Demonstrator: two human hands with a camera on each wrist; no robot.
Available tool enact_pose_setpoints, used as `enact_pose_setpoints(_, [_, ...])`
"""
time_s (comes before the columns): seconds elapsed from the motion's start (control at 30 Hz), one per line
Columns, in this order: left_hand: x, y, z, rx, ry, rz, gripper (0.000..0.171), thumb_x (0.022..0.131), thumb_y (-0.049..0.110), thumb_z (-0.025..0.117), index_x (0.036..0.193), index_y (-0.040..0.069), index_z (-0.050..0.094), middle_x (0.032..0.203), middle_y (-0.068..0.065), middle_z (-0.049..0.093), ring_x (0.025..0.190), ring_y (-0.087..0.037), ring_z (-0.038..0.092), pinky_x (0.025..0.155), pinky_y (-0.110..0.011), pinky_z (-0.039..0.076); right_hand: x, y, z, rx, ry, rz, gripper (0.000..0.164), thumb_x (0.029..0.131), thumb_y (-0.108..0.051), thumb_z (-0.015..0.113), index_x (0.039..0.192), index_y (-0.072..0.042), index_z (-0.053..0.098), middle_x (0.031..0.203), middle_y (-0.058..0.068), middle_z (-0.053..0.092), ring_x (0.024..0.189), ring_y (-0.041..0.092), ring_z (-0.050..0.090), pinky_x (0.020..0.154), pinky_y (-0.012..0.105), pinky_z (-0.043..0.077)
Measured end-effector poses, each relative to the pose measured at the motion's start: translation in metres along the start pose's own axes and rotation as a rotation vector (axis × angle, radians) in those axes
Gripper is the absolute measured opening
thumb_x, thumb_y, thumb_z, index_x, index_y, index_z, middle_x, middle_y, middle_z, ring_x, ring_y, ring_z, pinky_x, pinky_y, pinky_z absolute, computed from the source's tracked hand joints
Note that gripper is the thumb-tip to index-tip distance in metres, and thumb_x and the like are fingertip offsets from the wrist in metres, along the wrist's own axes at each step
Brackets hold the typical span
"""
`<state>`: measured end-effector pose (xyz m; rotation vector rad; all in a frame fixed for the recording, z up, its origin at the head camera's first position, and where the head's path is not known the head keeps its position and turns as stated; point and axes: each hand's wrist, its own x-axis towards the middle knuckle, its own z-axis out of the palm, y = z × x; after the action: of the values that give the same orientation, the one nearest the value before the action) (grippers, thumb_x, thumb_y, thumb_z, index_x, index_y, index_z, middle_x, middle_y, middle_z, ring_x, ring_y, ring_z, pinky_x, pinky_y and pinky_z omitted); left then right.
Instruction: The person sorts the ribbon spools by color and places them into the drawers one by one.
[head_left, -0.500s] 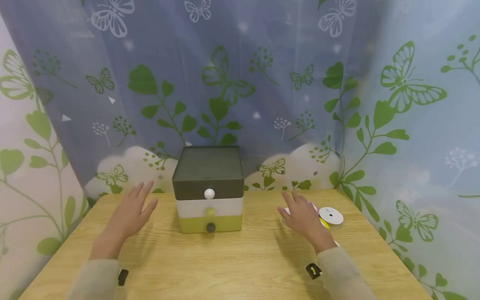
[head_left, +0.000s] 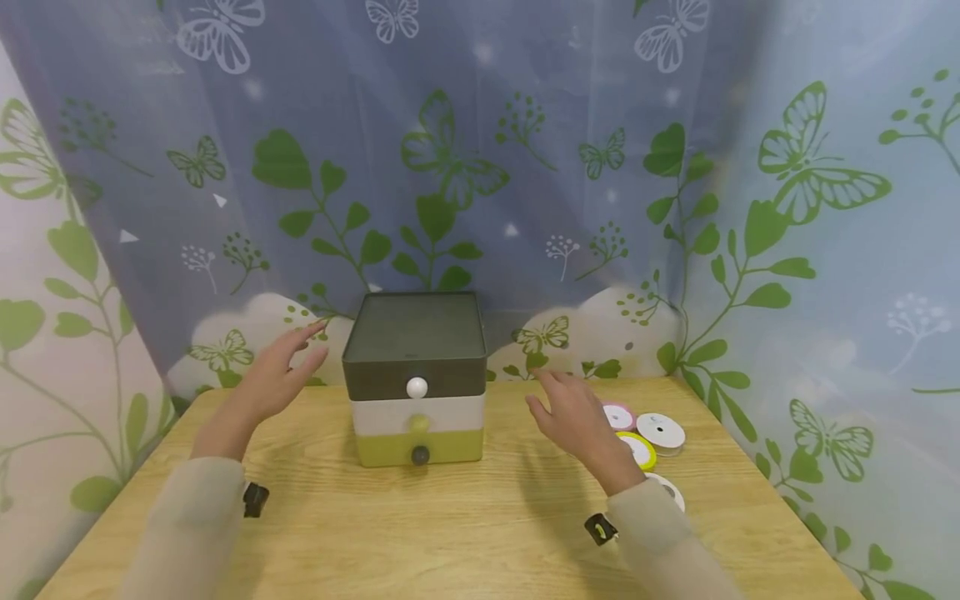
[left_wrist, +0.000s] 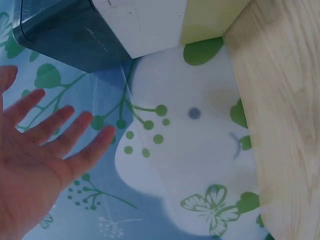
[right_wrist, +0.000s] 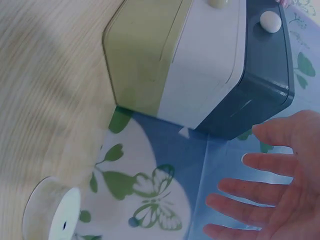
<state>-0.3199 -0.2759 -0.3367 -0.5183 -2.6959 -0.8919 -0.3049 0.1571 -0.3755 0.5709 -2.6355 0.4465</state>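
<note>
A box of three stacked drawers [head_left: 420,325] stands at the middle of the table, dark grey above white above yellow-green, each tier with a round knob. To its left my left hand [head_left: 272,379] hovers with fingers extended, apart from the box. On the other side my right hand [head_left: 576,417] is raised over the table, its fingers spread and nothing in them. Both palms face the box in the wrist views, where the left hand [left_wrist: 42,155] and the right hand [right_wrist: 280,185] appear empty.
At the table's right lie several ribbon spools: a white spool [head_left: 662,431], a pink-rimmed spool [head_left: 619,415], a yellow-rimmed spool [head_left: 639,450] and another white spool [head_left: 670,490] partly behind my sleeve. A leaf-and-butterfly curtain [head_left: 540,208] hangs behind the wooden table [head_left: 420,533].
Both hands have moved inward toward the drawer box and slightly up. The right hand has uncovered more of the spools. The box has stayed in place.
</note>
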Motion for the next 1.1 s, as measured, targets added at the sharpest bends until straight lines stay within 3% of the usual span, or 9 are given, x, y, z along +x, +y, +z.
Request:
enact_pose_setpoints(0.17, [0.015,0.004,-0.003,-0.082,-0.043,-0.058,0.059,0.109,0.044,0.047,0.16,0.015,0.04,0.165,-0.021,0.035,0.142,-0.049,0.046,0.109,-0.072,0.042,0.006,-0.01,0.0,0.108,-0.048,0.004,0.047,0.103,-0.026,0.062,0.142,-0.001,0.058,0.139,0.023,0.064,0.126,0.042,0.063,0.103,0.058,0.055])
enact_pose_setpoints(0.27, [0.025,0.005,-0.004,-0.14,-0.07,-0.098,0.057,0.107,0.044,0.052,0.158,0.018,0.044,0.167,-0.019,0.034,0.144,-0.045,0.047,0.109,-0.069,0.045,0.009,-0.015,0.003,0.2,-0.069,-0.014,0.043,0.103,-0.023,0.063,0.141,-0.003,0.06,0.134,0.02,0.068,0.119,0.039,0.068,0.1,0.054,0.057])
enact_pose_setpoints(0.4, [0.037,0.004,-0.003,-0.209,-0.102,-0.101,0.058,0.106,0.042,0.057,0.156,0.016,0.046,0.165,-0.022,0.035,0.144,-0.044,0.047,0.109,-0.063,0.049,0.012,-0.023,0.007,0.295,-0.089,-0.036,0.039,0.102,-0.019,0.063,0.138,-0.003,0.062,0.126,0.019,0.073,0.107,0.037,0.073,0.092,0.051,0.061])
enact_pose_setpoints(0.53, [0.047,0.001,-0.001,-0.259,-0.13,-0.093,0.061,0.105,0.04,0.06,0.157,0.012,0.045,0.163,-0.026,0.038,0.143,-0.044,0.048,0.108,-0.058,0.052,0.015,-0.033,0.008,0.325,-0.094,-0.049,0.037,0.103,-0.019,0.063,0.136,-0.003,0.064,0.125,0.017,0.073,0.105,0.034,0.074,0.092,0.05,0.061])
enact_pose_setpoints(0.77, [0.058,0.0,0.001,-0.388,-0.192,-0.098,0.064,0.105,0.03,0.062,0.158,0.005,0.039,0.167,-0.024,0.03,0.14,-0.047,0.05,0.101,-0.052,0.058,0.017,-0.046,0.011,0.395,-0.061,-0.089,0.032,0.1,-0.016,0.066,0.129,-0.003,0.069,0.12,0.014,0.075,0.098,0.029,0.076,0.085,0.044,0.064])
enact_pose_setpoints(0.93, [0.061,0.002,-0.001,-0.403,-0.203,-0.101,0.059,0.103,0.022,0.063,0.155,0.003,0.043,0.166,-0.024,0.03,0.139,-0.048,0.049,0.1,-0.053,0.059,0.019,-0.051,0.013,0.446,-0.083,-0.12,0.031,0.1,-0.016,0.065,0.129,-0.003,0.069,0.122,0.013,0.075,0.098,0.028,0.076,0.085,0.043,0.064])
enact_pose_setpoints(1.1, [0.064,0.005,-0.002,-0.428,-0.242,-0.135,0.058,0.103,0.019,0.062,0.156,0.004,0.043,0.169,-0.024,0.021,0.145,-0.048,0.042,0.103,-0.056,0.056,0.023,-0.055,0.015,0.479,-0.091,-0.136,0.029,0.1,-0.016,0.065,0.126,-0.003,0.07,0.117,0.012,0.077,0.095,0.027,0.076,0.084,0.043,0.065])
